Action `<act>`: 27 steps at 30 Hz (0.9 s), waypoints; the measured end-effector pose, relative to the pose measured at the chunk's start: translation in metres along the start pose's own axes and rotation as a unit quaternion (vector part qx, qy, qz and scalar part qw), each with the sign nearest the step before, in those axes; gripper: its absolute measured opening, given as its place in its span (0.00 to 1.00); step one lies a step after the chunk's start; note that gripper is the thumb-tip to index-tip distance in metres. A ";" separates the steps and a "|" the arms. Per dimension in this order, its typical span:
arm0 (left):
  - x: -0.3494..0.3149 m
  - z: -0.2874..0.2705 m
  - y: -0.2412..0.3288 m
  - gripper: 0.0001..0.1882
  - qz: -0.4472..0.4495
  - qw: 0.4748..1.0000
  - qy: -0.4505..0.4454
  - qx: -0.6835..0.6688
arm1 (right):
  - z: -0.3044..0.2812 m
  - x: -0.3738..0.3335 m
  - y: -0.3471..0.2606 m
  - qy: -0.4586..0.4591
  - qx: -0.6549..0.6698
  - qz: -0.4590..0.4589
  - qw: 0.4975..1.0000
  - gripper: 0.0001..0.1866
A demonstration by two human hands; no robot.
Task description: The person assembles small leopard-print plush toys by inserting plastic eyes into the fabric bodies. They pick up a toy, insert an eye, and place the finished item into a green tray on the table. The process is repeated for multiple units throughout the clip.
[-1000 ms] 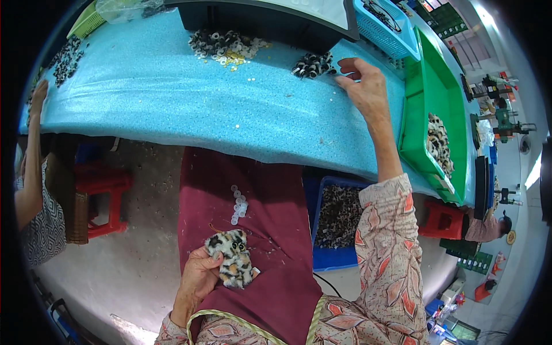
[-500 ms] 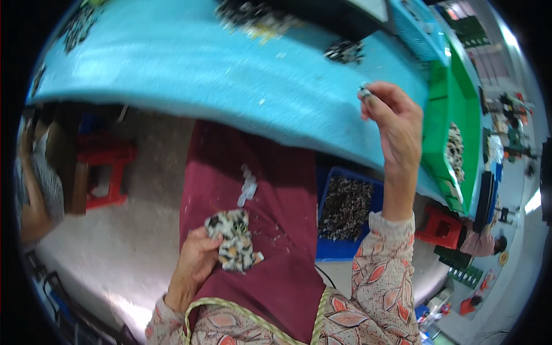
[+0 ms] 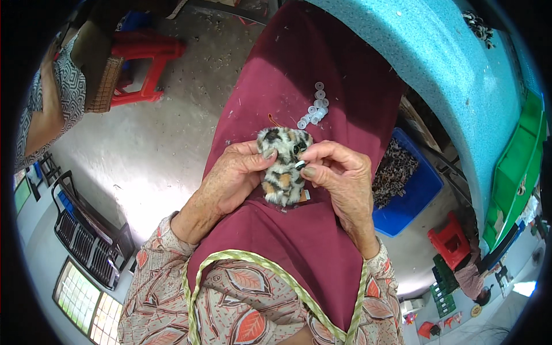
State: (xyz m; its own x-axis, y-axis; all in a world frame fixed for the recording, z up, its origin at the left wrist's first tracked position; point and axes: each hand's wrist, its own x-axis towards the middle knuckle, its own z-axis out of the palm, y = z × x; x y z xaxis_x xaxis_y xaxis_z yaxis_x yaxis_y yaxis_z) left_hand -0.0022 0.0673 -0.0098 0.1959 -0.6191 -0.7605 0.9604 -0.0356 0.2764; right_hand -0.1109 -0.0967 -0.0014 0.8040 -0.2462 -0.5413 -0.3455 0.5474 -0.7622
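Note:
A small spotted plush toy (image 3: 280, 178), furry in white, black and tan, is held over my maroon apron (image 3: 259, 115). My left hand (image 3: 237, 172) grips it from the left, thumb on the front. On its upper right a round dark toy eye (image 3: 296, 149) shows. My right hand (image 3: 339, 172) pinches a tiny black-and-white piece (image 3: 300, 165) between thumb and forefinger, against or just before the plush. Several clear plastic washers (image 3: 316, 109) lie on the apron beyond the toy.
A blue bin (image 3: 422, 198) of small dark and white pieces stands at the right. The blue-covered table (image 3: 425, 52) curves along the upper right, with a green tray (image 3: 517, 167). Red stools (image 3: 152, 75) stand left and lower right. Another person's arm (image 3: 49, 115) shows at far left.
My right hand has come from above the table to the plush toy, carrying the small piece. The toy has turned more upright in my left hand. The view has shifted left and down.

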 end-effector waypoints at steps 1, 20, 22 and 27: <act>0.000 -0.001 -0.002 0.15 -0.001 1.000 0.005 0.006 | 0.003 -0.001 -0.002 0.007 0.008 0.030 0.999 0.09; -0.006 0.010 -0.004 0.15 0.114 0.962 0.045 0.246 | 0.002 0.000 0.011 0.012 -0.097 0.005 0.995 0.07; -0.007 0.014 -0.006 0.16 0.140 0.952 0.046 0.267 | 0.002 -0.001 0.015 0.019 -0.108 -0.007 0.994 0.07; -0.003 0.015 -0.007 0.20 0.250 0.849 0.045 0.462 | 0.005 -0.005 0.010 0.025 -0.087 0.047 0.995 0.06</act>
State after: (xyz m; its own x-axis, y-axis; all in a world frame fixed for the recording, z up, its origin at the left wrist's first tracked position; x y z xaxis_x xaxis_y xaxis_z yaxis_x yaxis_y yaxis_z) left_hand -0.0123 0.0579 -0.0007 0.5882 -0.6771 -0.4423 0.1941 -0.4127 0.8899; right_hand -0.1165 -0.0860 -0.0047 0.7407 -0.2416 -0.6269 -0.5003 0.4244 -0.7547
